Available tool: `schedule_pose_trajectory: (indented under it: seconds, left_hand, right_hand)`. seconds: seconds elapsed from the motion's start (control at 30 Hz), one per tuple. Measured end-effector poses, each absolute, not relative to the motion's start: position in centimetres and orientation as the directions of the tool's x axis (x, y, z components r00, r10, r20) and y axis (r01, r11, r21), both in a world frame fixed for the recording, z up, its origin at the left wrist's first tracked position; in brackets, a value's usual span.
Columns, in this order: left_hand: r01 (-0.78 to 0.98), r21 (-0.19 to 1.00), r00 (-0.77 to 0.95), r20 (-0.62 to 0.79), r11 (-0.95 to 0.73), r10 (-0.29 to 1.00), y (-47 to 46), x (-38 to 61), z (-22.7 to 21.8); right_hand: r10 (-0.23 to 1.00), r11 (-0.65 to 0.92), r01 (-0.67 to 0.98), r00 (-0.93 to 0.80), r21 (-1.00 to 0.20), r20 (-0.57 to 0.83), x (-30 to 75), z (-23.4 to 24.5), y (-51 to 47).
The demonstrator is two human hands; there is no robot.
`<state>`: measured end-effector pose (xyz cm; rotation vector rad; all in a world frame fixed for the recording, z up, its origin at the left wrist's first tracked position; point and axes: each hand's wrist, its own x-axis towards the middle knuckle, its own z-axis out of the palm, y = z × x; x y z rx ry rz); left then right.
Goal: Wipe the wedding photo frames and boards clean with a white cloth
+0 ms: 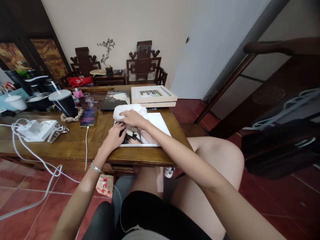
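A white-bordered photo print (157, 125) lies flat on the wooden table (75, 143) in front of me. My right hand (132, 117) is closed on a white cloth (127, 110) and presses it onto the far left part of the print. My left hand (113, 136) lies flat on the print's near left edge, fingers stretched out, holding nothing. A silver bracelet sits on my left wrist.
Two stacked framed pictures (152, 95) and a dark print (116, 99) lie beyond. A phone (88, 116) on a cable, a black lidded cup (63, 101), a white power strip (41, 130) and keys sit to the left. Stair railing (225, 86) stands right.
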<state>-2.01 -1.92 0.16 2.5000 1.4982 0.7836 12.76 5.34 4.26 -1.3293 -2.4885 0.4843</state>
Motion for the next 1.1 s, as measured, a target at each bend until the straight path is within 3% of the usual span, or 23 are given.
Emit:
schedule_pose_trajectory:
  seconds: [0.23,0.37,0.57,0.73,0.9,1.1]
  left_hand:
    - [0.775,0.418,0.384,0.284,-0.474,0.878,-1.7,-2.3,0.5]
    - [0.799,0.443,0.351,0.203,-0.406,0.914,-1.8,-2.3,1.1]
    - [0.757,0.475,0.346,0.292,-0.449,0.892,-2.1,-2.5,0.9]
    - [0.733,0.475,0.373,0.319,-0.488,0.871,-1.7,-2.8,0.5]
    - [0.705,0.481,0.377,0.370,-0.522,0.849,-1.5,-2.9,0.2]
    - [0.695,0.472,0.402,0.370,-0.542,0.838,-1.6,-2.9,0.6]
  right_hand:
    - [0.890,0.456,0.826,-0.419,-0.332,0.180,22.3,2.2,5.4]
    - [0.885,0.466,0.848,-0.445,-0.252,0.139,24.6,3.1,2.6]
    - [0.785,0.619,0.743,-0.599,-0.254,0.159,23.9,3.1,-5.9]
    - [0.752,0.658,0.692,-0.625,-0.297,0.212,23.7,3.6,-10.8]
    - [0.840,0.539,0.757,-0.519,-0.369,0.160,24.5,4.5,-5.4]
    - [0.892,0.452,0.825,-0.432,-0.340,0.135,24.7,4.9,2.8]
